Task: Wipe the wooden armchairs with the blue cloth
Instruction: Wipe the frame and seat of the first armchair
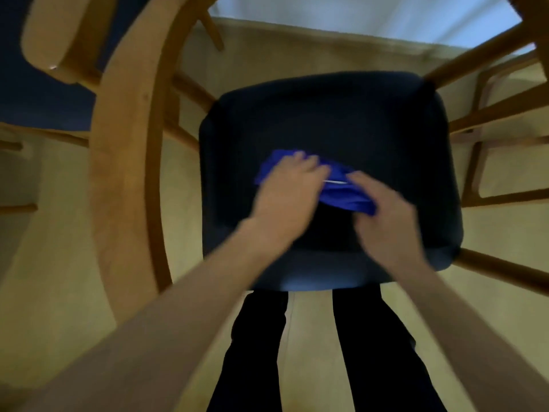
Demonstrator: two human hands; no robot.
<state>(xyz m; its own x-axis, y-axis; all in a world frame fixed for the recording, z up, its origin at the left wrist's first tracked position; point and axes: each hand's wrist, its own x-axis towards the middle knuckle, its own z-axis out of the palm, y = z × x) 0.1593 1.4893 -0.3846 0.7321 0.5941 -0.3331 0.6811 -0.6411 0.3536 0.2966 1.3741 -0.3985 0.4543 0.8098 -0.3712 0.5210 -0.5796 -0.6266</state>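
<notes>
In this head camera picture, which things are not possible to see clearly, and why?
- Blue cloth, head view: its middle and left part lie under the left hand; its right end is hidden by the right hand.
- Fingers of both hands: motion blur, so the exact grip is uncertain.
- Wooden armrest: cut off by the top edge.
- Seat cushion: too dark to show dirt.

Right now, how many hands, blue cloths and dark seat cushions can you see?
Hands: 2, the left hand and the right hand, both holding the cloth.
Blue cloth: 1, lying on the middle cushion.
Dark seat cushions: 2, the middle seat cushion and another seat cushion at the left edge.
Total: 5.
</notes>
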